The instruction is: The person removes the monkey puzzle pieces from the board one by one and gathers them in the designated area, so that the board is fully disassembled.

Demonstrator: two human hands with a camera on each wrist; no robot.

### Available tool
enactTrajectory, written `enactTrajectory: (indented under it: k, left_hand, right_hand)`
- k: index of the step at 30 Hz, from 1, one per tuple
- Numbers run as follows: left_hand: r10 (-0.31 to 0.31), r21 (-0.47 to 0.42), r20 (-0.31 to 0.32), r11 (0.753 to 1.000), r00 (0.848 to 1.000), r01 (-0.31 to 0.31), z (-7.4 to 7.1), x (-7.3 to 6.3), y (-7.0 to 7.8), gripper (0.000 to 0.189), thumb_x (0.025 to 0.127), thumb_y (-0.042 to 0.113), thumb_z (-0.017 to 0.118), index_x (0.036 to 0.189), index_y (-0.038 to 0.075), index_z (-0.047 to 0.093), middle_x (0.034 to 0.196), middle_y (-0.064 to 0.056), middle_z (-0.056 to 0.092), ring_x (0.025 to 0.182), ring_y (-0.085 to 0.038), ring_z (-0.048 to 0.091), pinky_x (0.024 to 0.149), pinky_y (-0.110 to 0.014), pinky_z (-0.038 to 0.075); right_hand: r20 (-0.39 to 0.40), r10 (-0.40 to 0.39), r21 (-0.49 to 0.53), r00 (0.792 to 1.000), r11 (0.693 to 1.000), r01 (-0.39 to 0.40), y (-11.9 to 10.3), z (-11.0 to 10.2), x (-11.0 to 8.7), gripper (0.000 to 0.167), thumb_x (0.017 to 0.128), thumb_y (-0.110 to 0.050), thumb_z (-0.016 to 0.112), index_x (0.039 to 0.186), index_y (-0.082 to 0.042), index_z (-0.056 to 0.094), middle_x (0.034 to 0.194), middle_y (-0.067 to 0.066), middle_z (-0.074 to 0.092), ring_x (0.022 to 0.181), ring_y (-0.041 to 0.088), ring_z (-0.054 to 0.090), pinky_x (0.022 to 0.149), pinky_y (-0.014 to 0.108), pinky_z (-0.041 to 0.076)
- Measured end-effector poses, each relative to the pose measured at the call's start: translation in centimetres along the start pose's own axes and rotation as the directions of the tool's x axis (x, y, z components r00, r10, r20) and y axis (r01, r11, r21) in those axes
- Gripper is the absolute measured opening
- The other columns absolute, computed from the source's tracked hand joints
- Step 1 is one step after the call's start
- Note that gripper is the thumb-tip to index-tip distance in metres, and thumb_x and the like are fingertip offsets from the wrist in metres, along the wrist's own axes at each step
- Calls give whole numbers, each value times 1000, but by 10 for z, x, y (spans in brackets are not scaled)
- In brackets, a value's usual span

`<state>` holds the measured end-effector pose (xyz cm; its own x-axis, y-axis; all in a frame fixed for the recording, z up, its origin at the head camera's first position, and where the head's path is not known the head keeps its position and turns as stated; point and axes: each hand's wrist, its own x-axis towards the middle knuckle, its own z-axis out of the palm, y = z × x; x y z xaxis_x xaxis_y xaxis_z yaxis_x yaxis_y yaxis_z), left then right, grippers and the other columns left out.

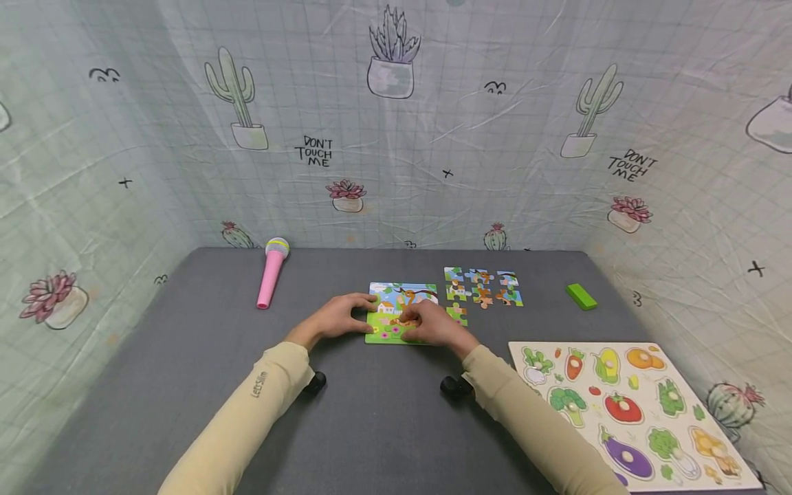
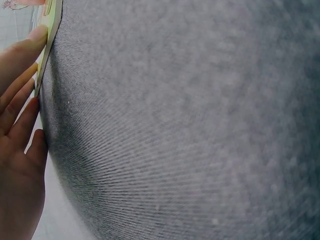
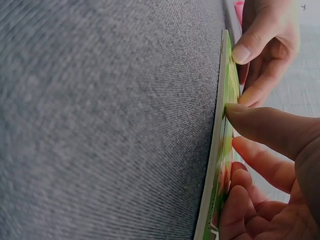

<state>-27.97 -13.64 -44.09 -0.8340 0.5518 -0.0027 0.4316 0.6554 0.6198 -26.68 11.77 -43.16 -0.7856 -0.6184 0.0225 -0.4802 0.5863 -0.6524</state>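
In the head view a jigsaw puzzle board point(image 1: 383, 287) with a bright farm picture lies flat on the dark table. Its left side is touched by my left hand point(image 1: 337, 316), thumb near the front corner and fingers spread farther back. My right hand point(image 1: 436, 323) bends over the board's front right part, thumb and forefinger around a puzzle piece point(image 1: 396, 331) lying in the picture; the fingers partly cover it. From the right wrist view, my right thumb point(image 3: 260, 122) meets the board's front edge point(image 3: 218, 110). Several loose puzzle pieces point(image 1: 482, 297) lie beside the board, right.
A pink toy microphone point(image 1: 270, 275) lies at the back left. Toward the right are a green block point(image 1: 581, 296) and a large white vegetable peg board point(image 1: 594, 426), partly under the right sleeve. A patterned cloth point(image 1: 396, 137) hangs around the table.
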Motion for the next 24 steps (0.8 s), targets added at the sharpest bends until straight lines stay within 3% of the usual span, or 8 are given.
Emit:
enactTrajectory:
  k: [7, 14, 24]
  left_hand:
    - [2, 11, 6, 1000, 1000, -2, 0, 2, -3, 46, 85, 25, 78, 124, 4, 67, 144, -10, 51, 137, -30, 40, 112, -47, 32]
    - [11, 23, 6, 1000, 1000, -11, 0, 4, -3, 45, 85, 26, 77, 123, 4, 67, 145, -11, 50, 137, -32, 41, 112, -49, 33]
    - [6, 27, 16, 1000, 1000, -7, -2, 2, 0, 46, 85, 25, 77, 124, 3, 66, 145, -10, 50, 137, -32, 40, 112, -49, 33]
  right_hand:
    - [32, 0, 36, 999, 999, -2, 1, 0, 0, 23, 84, -5, 75, 105, 2, 72, 100, 12, 70, 77, 14, 54, 70, 29, 48]
    - [1, -14, 13, 1000, 1000, 14, 4, 1, 3, 19, 81, -3, 77, 99, 1, 70, 92, 12, 65, 73, 15, 47, 68, 30, 44]
    - [-24, 59, -46, 998, 997, -60, -7, 0, 1, 34, 82, -6, 78, 114, -3, 65, 100, 13, 55, 85, 23, 50, 75, 36, 45]
